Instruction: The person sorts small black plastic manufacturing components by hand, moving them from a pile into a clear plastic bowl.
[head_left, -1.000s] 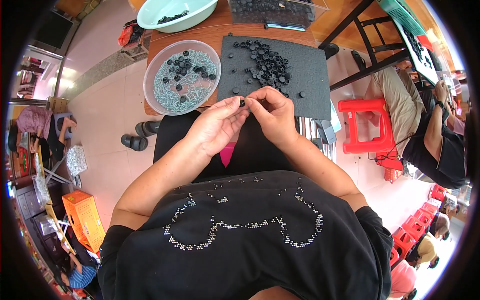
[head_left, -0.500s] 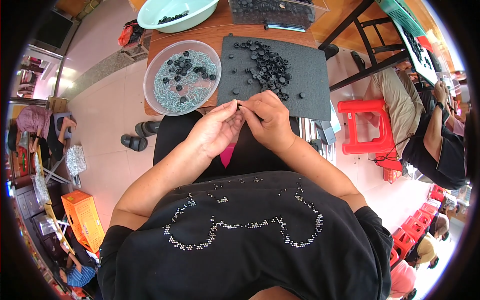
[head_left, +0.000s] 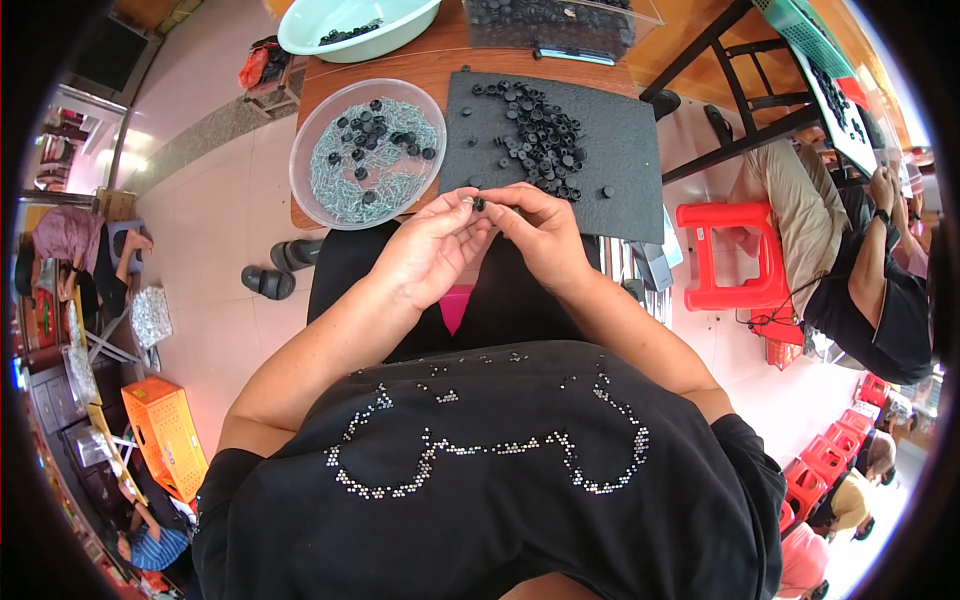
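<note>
My left hand (head_left: 432, 250) and my right hand (head_left: 540, 232) meet over my lap at the table's near edge. Together their fingertips pinch a small black round part (head_left: 478, 203). Just beyond them lies a dark mat (head_left: 620, 150) with a heap of several small black round parts (head_left: 545, 140). To the left of the mat stands a clear round bowl (head_left: 300, 170) holding small silvery pieces and several black parts.
A pale green basin (head_left: 300, 30) and a clear tray of black parts (head_left: 550, 15) sit at the back of the wooden table (head_left: 440, 65). A red stool (head_left: 715, 255) and a seated person (head_left: 860, 270) are to the right. Dark sandals (head_left: 268, 282) lie on the floor left.
Both hands have drawn slightly back toward me and closer together around the small black part; otherwise nothing has shifted.
</note>
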